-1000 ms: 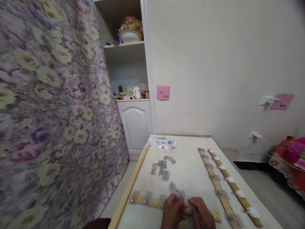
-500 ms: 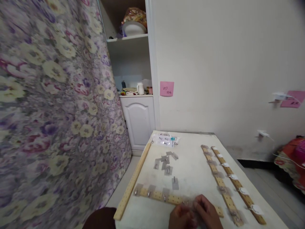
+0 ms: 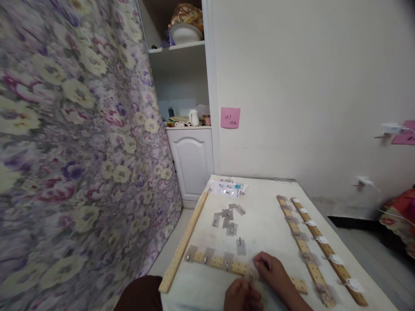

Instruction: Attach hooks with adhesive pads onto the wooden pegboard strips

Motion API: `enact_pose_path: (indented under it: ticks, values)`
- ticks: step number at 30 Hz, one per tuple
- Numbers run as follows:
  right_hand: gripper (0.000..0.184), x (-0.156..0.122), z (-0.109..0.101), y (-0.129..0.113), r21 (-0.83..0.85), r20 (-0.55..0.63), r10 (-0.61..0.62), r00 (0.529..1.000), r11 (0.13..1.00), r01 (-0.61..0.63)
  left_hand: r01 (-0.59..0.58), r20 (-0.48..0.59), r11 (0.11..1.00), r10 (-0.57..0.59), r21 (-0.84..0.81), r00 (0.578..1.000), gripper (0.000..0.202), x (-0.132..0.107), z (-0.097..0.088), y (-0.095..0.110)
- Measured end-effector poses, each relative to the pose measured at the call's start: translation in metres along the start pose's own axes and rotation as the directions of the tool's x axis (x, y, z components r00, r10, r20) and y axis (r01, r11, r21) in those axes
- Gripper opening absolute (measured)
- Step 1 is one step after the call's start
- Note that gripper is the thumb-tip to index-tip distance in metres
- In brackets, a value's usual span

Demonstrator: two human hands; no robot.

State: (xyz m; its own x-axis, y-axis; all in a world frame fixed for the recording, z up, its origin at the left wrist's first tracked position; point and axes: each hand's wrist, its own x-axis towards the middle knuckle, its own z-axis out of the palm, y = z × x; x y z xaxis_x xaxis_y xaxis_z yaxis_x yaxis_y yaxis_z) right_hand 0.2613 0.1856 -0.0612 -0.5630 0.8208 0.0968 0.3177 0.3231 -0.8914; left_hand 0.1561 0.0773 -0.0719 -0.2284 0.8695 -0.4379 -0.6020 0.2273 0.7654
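My left hand point(image 3: 241, 296) is closed at the near edge of the table, fingertips at the lower side of a clear adhesive hook point(image 3: 251, 274), which is blurred. My right hand point(image 3: 274, 273) is closed in a pinch at the upper right of the same clear piece; what its fingertips grip is too smeared to make out. Under the hands lies a perforated wooden strip point(image 3: 239, 268). Clear square hooks, one of them a hook with a metal prong point(image 3: 227, 263), sit along its left part. A loose clear hook point(image 3: 241, 246) lies just beyond the strip.
Several loose clear hooks point(image 3: 231, 228) lie mid-table. Packaging point(image 3: 227, 188) is at the far edge. A bare wooden strip point(image 3: 184, 242) runs along the left edge. On the right are a strip with clear hooks point(image 3: 303, 246) and a strip with white hooks point(image 3: 329, 250). A floral curtain point(image 3: 90, 151) hangs left.
My hands have moved slightly apart, the right one up and the left one a little left and down. The clear piece now shows between them. The view has shifted a little.
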Motion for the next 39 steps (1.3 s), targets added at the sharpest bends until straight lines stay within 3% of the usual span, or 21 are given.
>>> enact_pose_path:
  ticks: [6, 15, 25, 34, 39]
  values:
    - [0.018, 0.009, 0.004, -0.006, -0.106, -0.004, -0.023, 1.0, 0.994, 0.023, 0.022, -0.015, 1.0, -0.022, 0.019, 1.0, 0.05, 0.008, 0.001, -0.002]
    - [0.022, 0.026, 0.016, -0.009, -0.082, 0.029, -0.047, 0.998, 0.995, 0.049, 0.057, -0.12, 0.998, -0.059, -0.014, 0.991, 0.033, 0.008, 0.005, 0.003]
    - [0.019, 0.023, 0.021, -0.005, -0.108, -0.013, -0.043, 0.999, 0.993, 0.041, 0.069, -0.138, 0.996, -0.075, -0.047, 0.988, 0.025, 0.009, 0.006, 0.008]
    - [0.022, 0.023, 0.016, 0.006, -0.136, 0.082, -0.019, 0.996, 0.99, 0.031, 0.092, -0.179, 0.995, -0.095, -0.025, 0.979, 0.019, 0.012, 0.008, 0.007]
    - [0.025, 0.02, 0.015, 0.007, -0.134, 0.076, -0.018, 0.997, 0.991, 0.028, 0.065, -0.19, 0.998, -0.067, -0.015, 0.98, 0.021, 0.012, 0.009, 0.007]
